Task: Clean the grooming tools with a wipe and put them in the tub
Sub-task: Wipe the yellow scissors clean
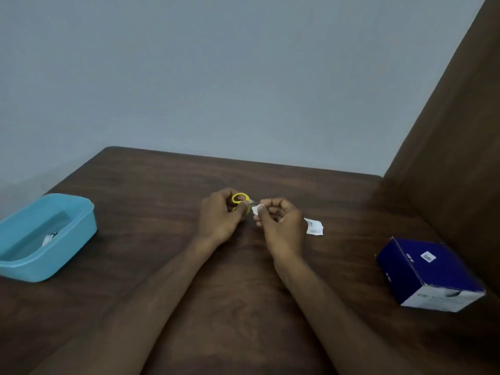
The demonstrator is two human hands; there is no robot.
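Scissors (240, 203) sitting mid-desk, left hand (220, 216) gripping the yellow handles, right hand (280, 221) pinching wipe (255, 209) at the blade. Best wiping along the blades away from the edge, holding handles steady. Tub (81, 226) waiting at 9 o'clock, wrapper (313, 226) lying at 3 o'clock.

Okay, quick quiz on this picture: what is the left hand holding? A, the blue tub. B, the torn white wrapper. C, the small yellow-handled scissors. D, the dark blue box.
C: the left hand grips the yellow-handled scissors at mid-table, while the right hand pinches a small white wipe at their blades; the blue tub, dark blue box and torn wrapper lie untouched.
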